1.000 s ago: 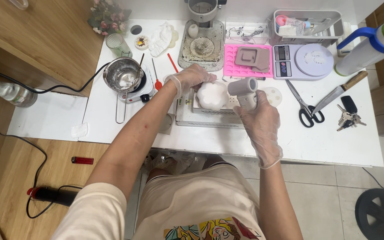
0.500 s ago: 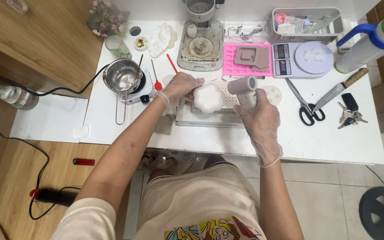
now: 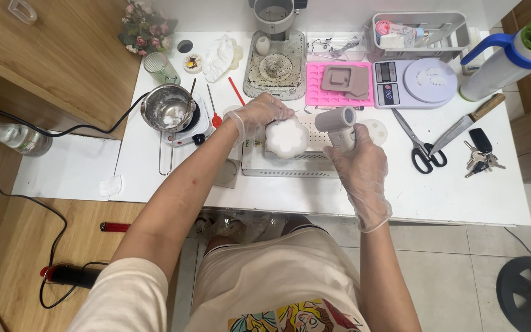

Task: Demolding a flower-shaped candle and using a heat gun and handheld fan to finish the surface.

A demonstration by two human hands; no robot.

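White bench [image 3: 462, 190] over wood floor and grey tile, crowded with craft gear. Far off to the left of the left hand: small steel pot [image 3: 167, 109] on a hotplate, red stick beside it. Left hand [image 3: 258, 115], gloved, fingers curled and clamped over the top of a white flower-shaped block [image 3: 286, 138] resting on a slotted white tray [image 3: 290, 161]. Just to the right of that block, almost touching: right hand [image 3: 357, 165], gloved, closed around the handle of a grey heat tool [image 3: 337, 123], its short barrel lying crosswise with the open mouth aimed leftward at the block. Block between both hands, left hand nearer. Beyond the right hand: pink mould [image 3: 339, 83], scale [image 3: 412, 83]. Farther right: scissors [image 3: 422, 144], knife [image 3: 465, 123], keys [image 3: 480, 158].
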